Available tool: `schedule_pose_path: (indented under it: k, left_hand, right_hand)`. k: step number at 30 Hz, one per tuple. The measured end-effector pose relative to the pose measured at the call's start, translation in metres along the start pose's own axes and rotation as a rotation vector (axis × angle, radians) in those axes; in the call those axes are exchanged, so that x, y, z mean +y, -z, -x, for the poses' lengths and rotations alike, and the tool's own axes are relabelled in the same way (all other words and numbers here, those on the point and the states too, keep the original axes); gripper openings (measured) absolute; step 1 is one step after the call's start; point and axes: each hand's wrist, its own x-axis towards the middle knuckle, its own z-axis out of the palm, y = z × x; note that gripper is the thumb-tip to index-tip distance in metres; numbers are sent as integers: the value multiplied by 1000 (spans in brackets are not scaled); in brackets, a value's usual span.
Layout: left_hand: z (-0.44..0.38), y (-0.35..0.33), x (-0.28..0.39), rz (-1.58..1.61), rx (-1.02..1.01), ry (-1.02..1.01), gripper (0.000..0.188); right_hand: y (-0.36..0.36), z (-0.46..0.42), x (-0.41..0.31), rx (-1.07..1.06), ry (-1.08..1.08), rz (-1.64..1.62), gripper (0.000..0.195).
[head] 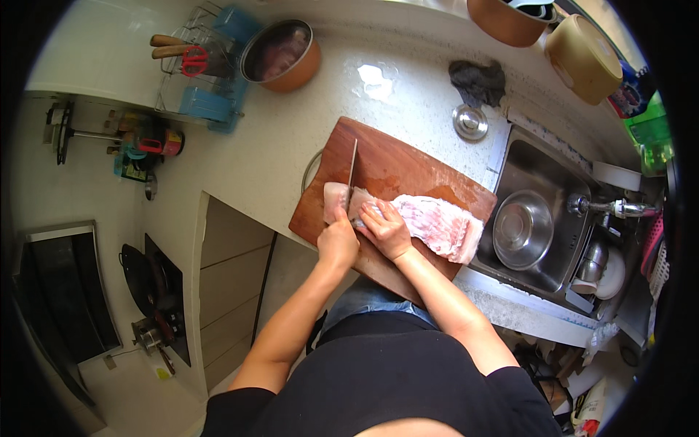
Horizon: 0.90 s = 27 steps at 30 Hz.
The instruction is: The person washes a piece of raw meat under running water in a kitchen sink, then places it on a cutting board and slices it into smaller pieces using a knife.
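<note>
A slab of raw meat, pale and fatty like pork belly (437, 224), lies across a wooden cutting board (377, 145). My left hand (337, 240) is closed around the handle of a kitchen knife (353, 164), hiding the handle. The blade stands on edge in the meat near its left end, pointing away from me. A block of meat (334, 198) sits left of the blade; whether it is fully severed I cannot tell. My right hand (386, 226) presses on the slab just right of the blade, fingers bent over it.
A steel sink (532, 158) holding a metal bowl (522, 229) adjoins the board's right end. Behind are an orange pot (295, 68) with meat inside, a dark cloth (479, 82) and a metal lid (470, 122). A rack (205, 106) holds wooden-handled knives and red-handled scissors (194, 61).
</note>
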Motion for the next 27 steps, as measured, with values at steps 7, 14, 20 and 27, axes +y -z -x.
schedule_pose_path:
  k: [7,14,20,27]
  left_hand:
    - [22,1,-14,74,13,-50,24]
    - [22,-1,-25,125,-94,-44,25]
    - [-22,-8,-14,38,-9,-121,22]
    - [47,-11,-43,12,-115,-61,22]
  right_hand:
    - [-1,5,-2,3,-16,-12,32]
    - [2,7,6,-1,5,17,30]
    - [-9,4,-3,58,36,29,28]
    - [3,6,2,-3,-24,37,28]
